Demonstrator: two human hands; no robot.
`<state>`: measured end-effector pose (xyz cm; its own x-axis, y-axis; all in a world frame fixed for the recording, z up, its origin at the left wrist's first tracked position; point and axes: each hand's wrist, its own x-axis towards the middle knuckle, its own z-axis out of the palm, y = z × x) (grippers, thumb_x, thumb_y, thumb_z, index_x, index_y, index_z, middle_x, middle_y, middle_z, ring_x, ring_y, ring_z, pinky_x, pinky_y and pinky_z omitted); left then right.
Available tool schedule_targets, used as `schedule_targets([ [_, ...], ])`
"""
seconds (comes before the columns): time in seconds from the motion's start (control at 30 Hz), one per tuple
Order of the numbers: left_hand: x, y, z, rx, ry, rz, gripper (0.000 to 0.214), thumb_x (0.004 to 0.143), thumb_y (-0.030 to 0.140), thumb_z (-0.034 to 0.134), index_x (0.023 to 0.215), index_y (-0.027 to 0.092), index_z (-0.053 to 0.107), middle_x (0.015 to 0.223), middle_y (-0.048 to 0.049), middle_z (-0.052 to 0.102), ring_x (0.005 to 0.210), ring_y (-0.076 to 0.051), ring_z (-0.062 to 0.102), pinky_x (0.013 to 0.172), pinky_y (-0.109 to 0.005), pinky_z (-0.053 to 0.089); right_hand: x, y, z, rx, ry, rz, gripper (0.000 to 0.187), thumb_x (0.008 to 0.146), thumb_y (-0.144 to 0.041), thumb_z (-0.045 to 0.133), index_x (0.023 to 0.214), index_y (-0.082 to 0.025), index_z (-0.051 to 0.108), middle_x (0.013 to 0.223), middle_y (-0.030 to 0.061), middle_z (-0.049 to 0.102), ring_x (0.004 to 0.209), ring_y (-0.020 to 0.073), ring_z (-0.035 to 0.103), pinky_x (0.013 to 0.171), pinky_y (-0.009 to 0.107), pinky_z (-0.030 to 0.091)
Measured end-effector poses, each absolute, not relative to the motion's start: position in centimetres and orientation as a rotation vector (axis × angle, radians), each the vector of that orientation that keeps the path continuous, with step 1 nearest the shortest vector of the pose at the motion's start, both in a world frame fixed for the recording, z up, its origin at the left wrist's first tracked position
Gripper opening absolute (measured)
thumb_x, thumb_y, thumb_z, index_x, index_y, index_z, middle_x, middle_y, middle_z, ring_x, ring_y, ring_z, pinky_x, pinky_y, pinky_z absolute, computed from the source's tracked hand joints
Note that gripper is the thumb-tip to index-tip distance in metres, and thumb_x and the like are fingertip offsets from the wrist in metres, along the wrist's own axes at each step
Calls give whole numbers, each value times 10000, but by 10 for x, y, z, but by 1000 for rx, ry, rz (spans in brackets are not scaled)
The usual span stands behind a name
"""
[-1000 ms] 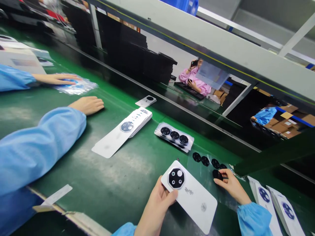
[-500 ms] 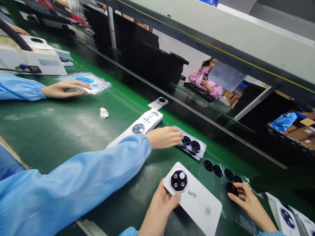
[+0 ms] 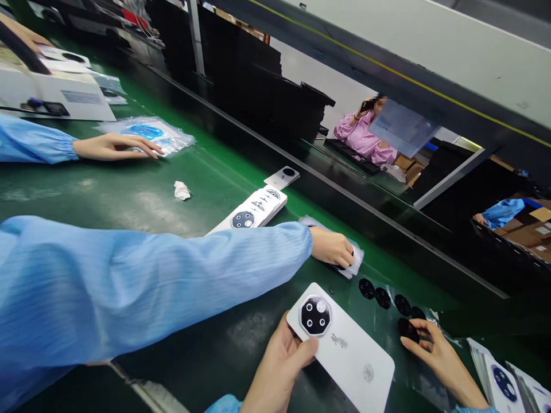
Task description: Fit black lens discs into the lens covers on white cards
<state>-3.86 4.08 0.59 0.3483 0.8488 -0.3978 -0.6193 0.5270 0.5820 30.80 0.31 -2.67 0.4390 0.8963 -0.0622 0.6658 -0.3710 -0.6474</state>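
Note:
In my left hand (image 3: pixel 286 367) is a white phone back cover (image 3: pixel 357 364) with an octagonal black camera area, tilted toward me, my thumb across its lower edge. My right hand (image 3: pixel 434 350) pinches a black round camera disc (image 3: pixel 408 330) between thumb and fingers, at the end of a row of similar discs (image 3: pixel 382 297) on a clear film (image 3: pixel 394 350). The disc is close to the film; I cannot tell whether it is free of it.
A co-worker's sleeve (image 3: pixel 172 287) crosses from the left; that hand (image 3: pixel 332 246) rests on film packs (image 3: pixel 356 264). Their other hand (image 3: pixel 116 147) touches a plastic bag (image 3: pixel 172 137). Phone-cover stacks stand mid-table (image 3: pixel 267 206) and at right (image 3: pixel 495 373). A metal rail (image 3: pixel 241 132) runs behind.
The co-worker's near arm has reached further right, its hand now over the film packs. My hands keep nearly the same place, with the phone cover and the black disc still in them.

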Motion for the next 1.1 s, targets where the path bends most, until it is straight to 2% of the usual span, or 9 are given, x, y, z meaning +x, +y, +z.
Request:
schedule_targets([
  [0.27,-38,42,1,366,735,942,579,602,359,784,1106,195,550,1091,-97,658,986,-281,616,818,-347,471,300,4,-24,-2169,-1305,529,475,624,-546,672,934,-201,571,991,87,613,920,274,608,736,356,534],
  [0.43,-41,42,1,413,701,918,568,642,375,764,1131,199,535,1109,-95,645,959,-254,626,813,-333,473,296,4,-24,-2138,-1325,449,456,631,-534,654,923,-194,569,988,92,603,955,283,579,731,358,525],
  [0.53,-45,45,3,526,684,857,434,676,386,742,1020,185,570,1048,-88,657,871,-219,641,743,-294,473,300,5,-23,-2141,-1331,522,464,619,-530,677,922,-193,574,981,90,608,947,277,589,736,356,534],
  [0.63,-51,50,6,641,664,804,324,722,386,706,934,174,583,972,-71,664,837,-193,638,758,-279,460,303,6,-20,-2147,-1339,567,457,608,-513,703,916,-196,586,986,87,615,933,271,601,740,357,542],
  [0.9,-59,58,19,820,690,725,312,741,407,672,911,168,565,872,-52,633,757,-161,594,685,-247,447,298,6,-16,-2156,-1373,523,419,631,-506,683,911,-205,597,972,79,629,945,271,609,743,341,545],
  [1.1,-59,58,18,853,681,711,267,751,362,655,911,165,570,854,-46,639,761,-161,597,692,-251,449,299,6,-17,-2159,-1369,562,440,641,-505,676,937,-196,575,1019,95,606,978,272,589,763,348,539],
])
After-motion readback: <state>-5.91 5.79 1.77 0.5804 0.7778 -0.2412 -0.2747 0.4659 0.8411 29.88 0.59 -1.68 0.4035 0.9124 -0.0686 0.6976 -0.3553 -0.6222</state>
